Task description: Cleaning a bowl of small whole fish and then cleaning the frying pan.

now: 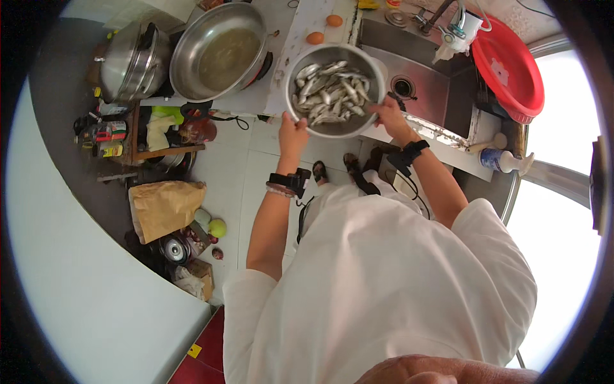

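Observation:
Between my hands is a round metal bowl [378, 72] with many small silvery fish [330, 93] heaped in it. My left hand [294, 134] grips the bowl's near-left rim, fingers curled at the edge. On the right side, my right hand [392, 120] is closed on the rim near the sink. The bowl is over the counter's front edge, beside the sink; whether its base touches the counter is hidden. Two brown eggs [324, 30] lie on the counter just beyond it.
A steel sink [409, 61] with a drain and faucet [438, 16] lies right, a red basin [511, 70] beyond it. A wide metal pan [220, 54] holding some liquid stands left, beside a lidded pot [134, 61]. A spray bottle [505, 160] lies far right. Low shelves hold bottles.

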The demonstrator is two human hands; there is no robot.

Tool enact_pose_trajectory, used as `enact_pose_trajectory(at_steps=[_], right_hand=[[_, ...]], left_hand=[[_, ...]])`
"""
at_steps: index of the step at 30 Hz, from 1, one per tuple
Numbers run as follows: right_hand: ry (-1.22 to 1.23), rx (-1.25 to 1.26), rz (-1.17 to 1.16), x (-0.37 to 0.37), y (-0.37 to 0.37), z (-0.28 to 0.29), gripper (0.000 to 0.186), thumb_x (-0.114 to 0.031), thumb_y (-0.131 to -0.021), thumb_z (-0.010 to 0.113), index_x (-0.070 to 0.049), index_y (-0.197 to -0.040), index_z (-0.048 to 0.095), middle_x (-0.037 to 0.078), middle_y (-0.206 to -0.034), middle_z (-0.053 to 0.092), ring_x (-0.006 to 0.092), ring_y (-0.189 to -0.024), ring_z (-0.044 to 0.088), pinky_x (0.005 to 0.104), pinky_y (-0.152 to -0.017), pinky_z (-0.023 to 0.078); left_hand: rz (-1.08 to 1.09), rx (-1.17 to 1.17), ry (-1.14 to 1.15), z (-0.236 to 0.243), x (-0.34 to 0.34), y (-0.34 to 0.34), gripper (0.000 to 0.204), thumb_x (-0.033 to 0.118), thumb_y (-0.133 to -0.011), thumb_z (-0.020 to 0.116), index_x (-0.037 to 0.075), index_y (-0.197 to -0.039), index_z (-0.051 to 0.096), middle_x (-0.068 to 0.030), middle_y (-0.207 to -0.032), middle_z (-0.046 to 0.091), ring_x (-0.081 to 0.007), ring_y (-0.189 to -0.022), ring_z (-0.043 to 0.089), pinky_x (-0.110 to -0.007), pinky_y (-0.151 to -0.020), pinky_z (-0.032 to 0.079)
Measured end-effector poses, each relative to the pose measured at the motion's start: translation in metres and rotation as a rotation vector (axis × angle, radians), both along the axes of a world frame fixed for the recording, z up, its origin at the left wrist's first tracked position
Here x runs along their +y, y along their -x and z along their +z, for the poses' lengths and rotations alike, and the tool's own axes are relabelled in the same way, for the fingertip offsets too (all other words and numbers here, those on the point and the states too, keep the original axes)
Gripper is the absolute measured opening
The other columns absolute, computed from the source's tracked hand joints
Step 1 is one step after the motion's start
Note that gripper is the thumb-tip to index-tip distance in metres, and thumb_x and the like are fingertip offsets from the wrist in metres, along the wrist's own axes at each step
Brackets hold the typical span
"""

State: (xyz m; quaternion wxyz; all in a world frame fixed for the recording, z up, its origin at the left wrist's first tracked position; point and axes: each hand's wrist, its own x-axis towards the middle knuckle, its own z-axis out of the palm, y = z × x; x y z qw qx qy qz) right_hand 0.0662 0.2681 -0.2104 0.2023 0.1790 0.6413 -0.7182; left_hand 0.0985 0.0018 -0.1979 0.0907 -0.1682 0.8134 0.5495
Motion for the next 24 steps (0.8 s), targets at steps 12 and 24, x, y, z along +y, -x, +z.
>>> enact_pose_trajectory(at_steps=[12,24], right_hand=[[-0.017,-0.095,0.008,-0.026,0.004,0.012,0.021,-0.002,-0.077,0.056,0.003,-0.098,0.055,0.009,-0.074,0.061,0.0165,-0.046,0.049,0.0283,-0.039,0.042],[0.124,-0.100,0.209,-0.022,0.015,-0.009,0.034,-0.013,-0.079,0.059,0.003,-0.108,0.051,0.013,-0.094,0.058,0.0223,-0.075,0.061,0.0346,-0.060,0.056]], left_hand=[[-0.002,-0.173,0.131,-0.010,-0.021,0.012,0.058,0.014,-0.089,0.052,-0.009,-0.134,0.025,-0.0196,-0.092,0.059,-0.0237,-0.069,0.063,-0.033,-0.054,0.052],[-0.446,0.334,0.907,0.022,0.072,0.031,0.080,0.029,-0.073,0.071,0.007,-0.137,0.028,-0.0246,-0.135,0.033,-0.0408,-0.122,0.035,-0.053,-0.099,0.029]])
